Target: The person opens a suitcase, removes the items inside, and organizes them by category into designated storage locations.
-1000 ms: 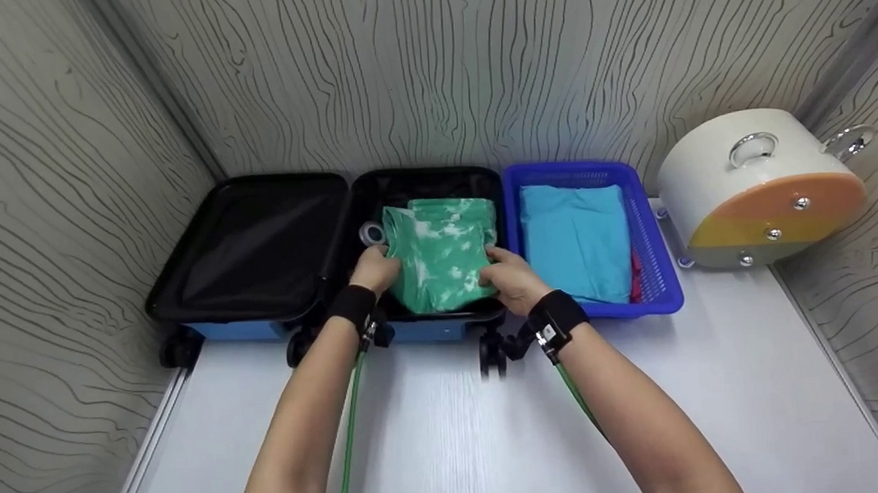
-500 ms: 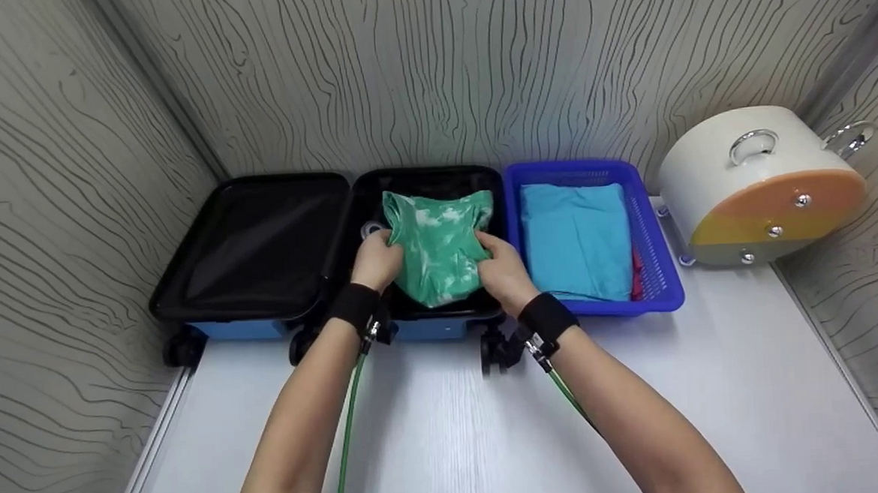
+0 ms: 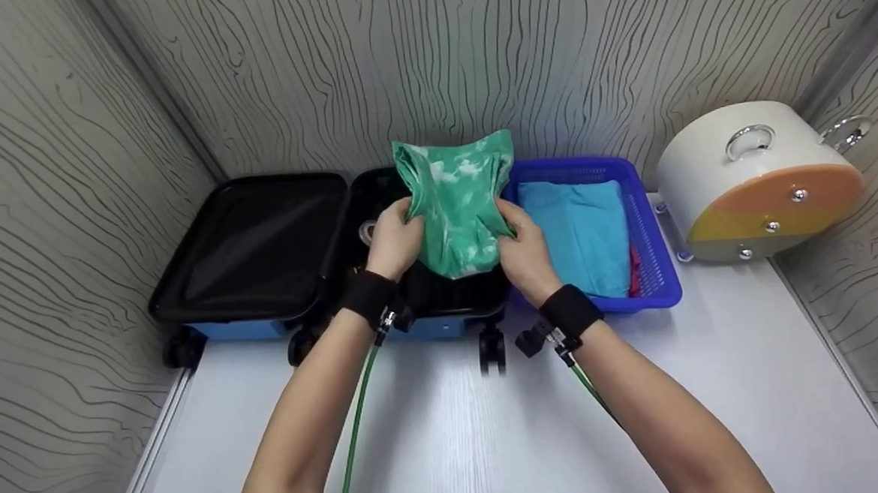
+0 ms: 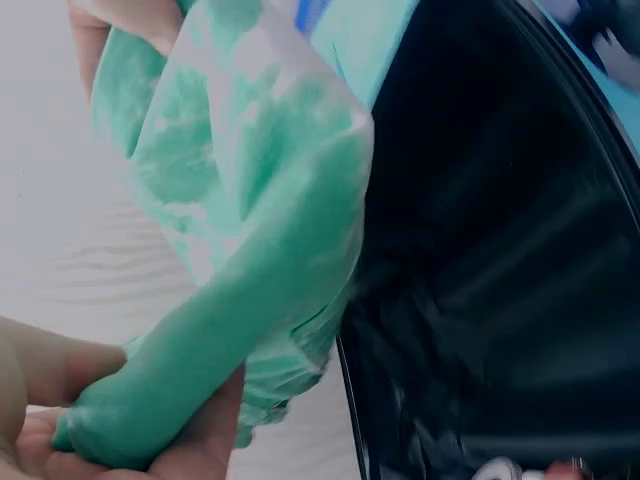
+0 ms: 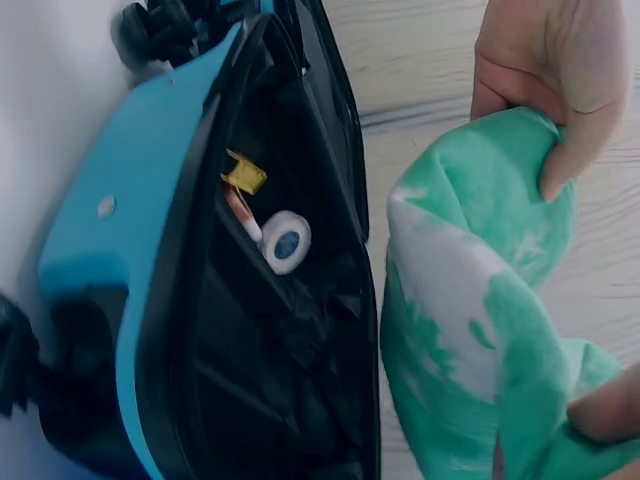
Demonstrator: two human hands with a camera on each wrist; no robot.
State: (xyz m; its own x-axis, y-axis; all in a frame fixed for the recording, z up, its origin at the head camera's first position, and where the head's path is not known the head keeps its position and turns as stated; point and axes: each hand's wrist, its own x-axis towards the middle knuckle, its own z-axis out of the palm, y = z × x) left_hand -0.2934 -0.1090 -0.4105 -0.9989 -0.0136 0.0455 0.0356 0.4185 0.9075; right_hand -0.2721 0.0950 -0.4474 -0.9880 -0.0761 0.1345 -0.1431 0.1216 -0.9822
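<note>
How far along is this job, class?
Apparently done: folded turquoise cloth in the blue plastic basket.
In hand: left grip and right grip hold the green and white cloth aloft.
Probably left: setting that down; a round white item sits in the hard blue suitcase.

On a white counter (image 3: 433, 427), a blue perforated plastic basket (image 3: 651, 243) holding a folded turquoise cloth (image 3: 582, 231) and some red fabric (image 3: 633, 274) sits just left of a rounded cream container (image 3: 770, 184) with orange, mustard and grey bands, before pale wood-grain-patterned walls (image 3: 414, 60).
</note>
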